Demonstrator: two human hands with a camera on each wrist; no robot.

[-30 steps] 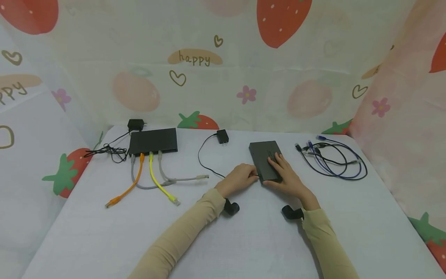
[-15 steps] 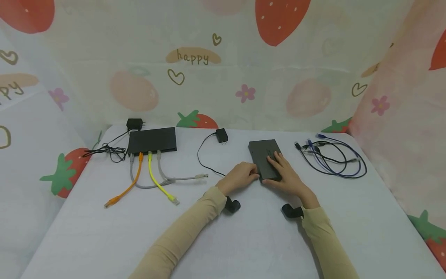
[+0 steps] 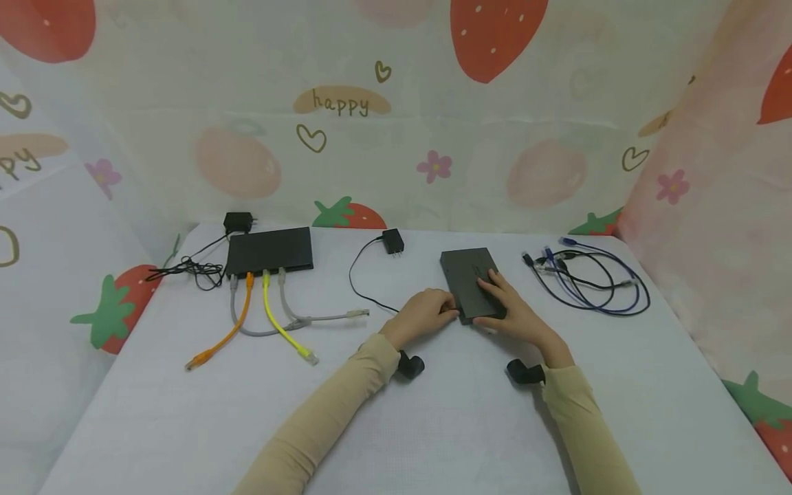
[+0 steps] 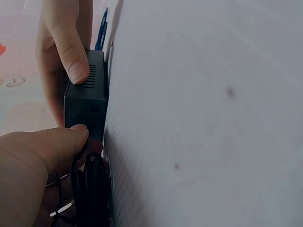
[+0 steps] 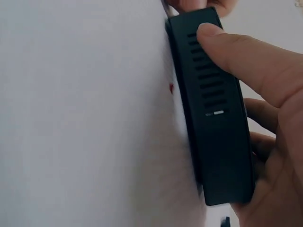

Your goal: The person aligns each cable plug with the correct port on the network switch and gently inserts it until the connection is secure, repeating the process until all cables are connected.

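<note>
A flat black network switch [image 3: 467, 271] lies right of the table's middle. My right hand [image 3: 516, 313] grips its near right part, fingers on top and thumb against the vented side [image 5: 215, 94]. At the left side my left hand [image 3: 423, 316] has curled fingers and pinches the end of a thin black power cord [image 3: 374, 300]; the plug itself is hidden by the fingers. That cord leads to a small black adapter [image 3: 392, 241] behind. In the left wrist view, a round socket [image 4: 94, 109] shows on the switch's end face, just beyond the left thumb [image 4: 78, 130].
On the left, a second black switch [image 3: 269, 249] has orange [image 3: 229, 337], yellow [image 3: 281, 326] and grey [image 3: 324, 317] network cables in its front. Its adapter [image 3: 238, 222] and bundled cord [image 3: 198, 268] lie beside it. Coiled blue and black cables [image 3: 588, 282] lie at right.
My right hand has shifted slightly right on the switch, with its thumb now at the near edge. The left hand stays almost where it was.
</note>
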